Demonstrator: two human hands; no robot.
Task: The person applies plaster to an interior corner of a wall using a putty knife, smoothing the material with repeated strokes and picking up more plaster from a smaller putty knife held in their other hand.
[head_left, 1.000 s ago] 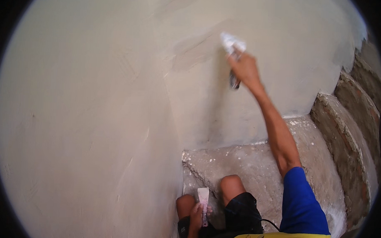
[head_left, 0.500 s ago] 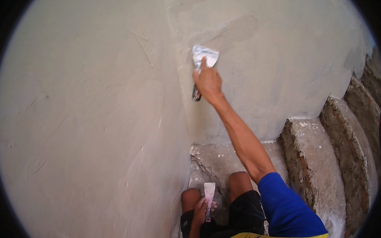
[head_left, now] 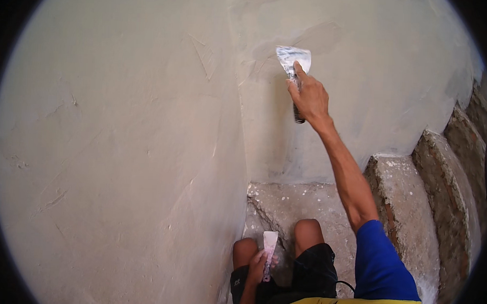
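My right hand (head_left: 313,98) grips the dark handle of a wide putty knife (head_left: 294,58), its forefinger laid along the back of the white-smeared blade. The blade is up by the far wall (head_left: 358,91), near a darker damp-looking patch (head_left: 317,39); whether its edge touches the plaster I cannot tell. Low down between my knees, my left hand (head_left: 258,266) is closed round a narrower putty knife (head_left: 270,243) with a pale, coated blade pointing up. Part of that handle is hidden by the fingers.
A second plastered wall (head_left: 120,147) fills the left side and meets the far wall in a corner. Rough concrete steps (head_left: 408,206) climb along the right. Below the corner lies a cracked concrete landing (head_left: 301,199) with white spatters.
My right hand has moved the wide putty knife to the right and slightly up, away from the corner. The left hand stays low with its knife. The view has shifted a little.
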